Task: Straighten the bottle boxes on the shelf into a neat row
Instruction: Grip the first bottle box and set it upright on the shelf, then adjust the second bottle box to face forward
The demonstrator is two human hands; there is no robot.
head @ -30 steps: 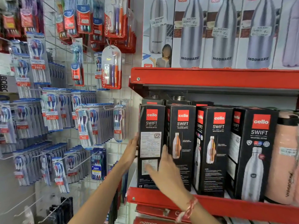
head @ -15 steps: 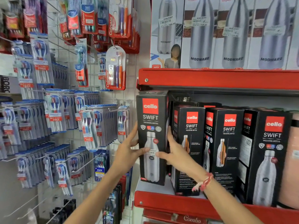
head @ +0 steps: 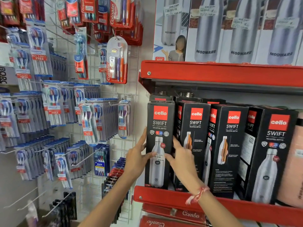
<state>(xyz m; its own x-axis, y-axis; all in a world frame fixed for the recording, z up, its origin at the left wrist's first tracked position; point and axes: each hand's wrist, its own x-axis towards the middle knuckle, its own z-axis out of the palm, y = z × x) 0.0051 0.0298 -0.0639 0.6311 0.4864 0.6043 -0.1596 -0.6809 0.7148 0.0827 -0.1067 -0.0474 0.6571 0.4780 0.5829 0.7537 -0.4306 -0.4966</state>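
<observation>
A row of black Cello Swift bottle boxes stands on the red shelf point(head: 164, 196). The leftmost box point(head: 159, 128) faces forward, showing a steel bottle picture, and stands at the shelf's left end. My left hand point(head: 136, 158) grips its left edge with the thumb across the front. My right hand point(head: 181, 158) holds its right edge, fingers reaching between it and the second box point(head: 196, 128). Two more boxes point(head: 231, 136) point(head: 275, 145) stand to the right, turned at slight angles. More boxes stand behind the front row.
A wire grid wall at the left carries hanging toothbrush packs point(head: 117, 61) close to the shelf's left end. An upper red shelf point(head: 221, 73) holds Modware bottle boxes point(head: 206, 30). A pink bottle point(head: 293, 161) stands at the far right. Red Combo boxes point(head: 190, 214) lie below.
The leftmost box was turned from its side panel to its front face, lifted up, and now stands lower on the shelf. Both hands stayed on its edges.
</observation>
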